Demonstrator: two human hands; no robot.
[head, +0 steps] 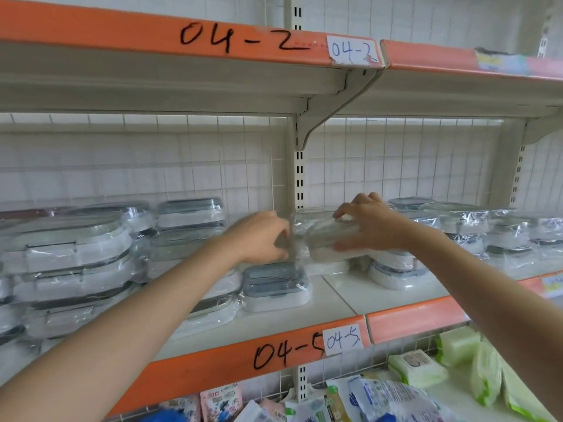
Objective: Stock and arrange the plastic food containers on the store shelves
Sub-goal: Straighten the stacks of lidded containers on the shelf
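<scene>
Wrapped plastic food container (327, 239), clear film over a pale body, held raised above the shelf board (335, 296) in front of the slotted upright post (299, 178), lying between both hands; right hand (371, 223) on its right end, fingers curled over the top edge and thumb beneath, gripping it; left hand (262, 236) at its left end, fingertips closed on the crinkled film, blurred, so the exact hold is hard to read, though it looks like a pinch on the wrapping; container blurred too, its lid colour unclear; directly below and slightly left, a grey-lidded container (275, 287) sits flat on the shelf board, apart from the held one; behind the left forearm, a stack of larger wrapped containers (70, 263) with dark lid rims fills the left of the shelf, several high; further back, a shorter pile of grey-lidded boxes (190, 220) near the wire grid back panel (122, 166); right of the post, more wrapped containers (487, 233) in stacks run along the adjoining bay, one white-bodied box (396, 272) just under the right wrist; orange shelf edge (213, 370) below marked 04-5 by hand, with a paper tag (342, 339) repeating it; upper shelf edge (122, 25) marked 04-2; lower tier holds green-and-white packets (457, 345) and assorted printed pouches (380, 400).
</scene>
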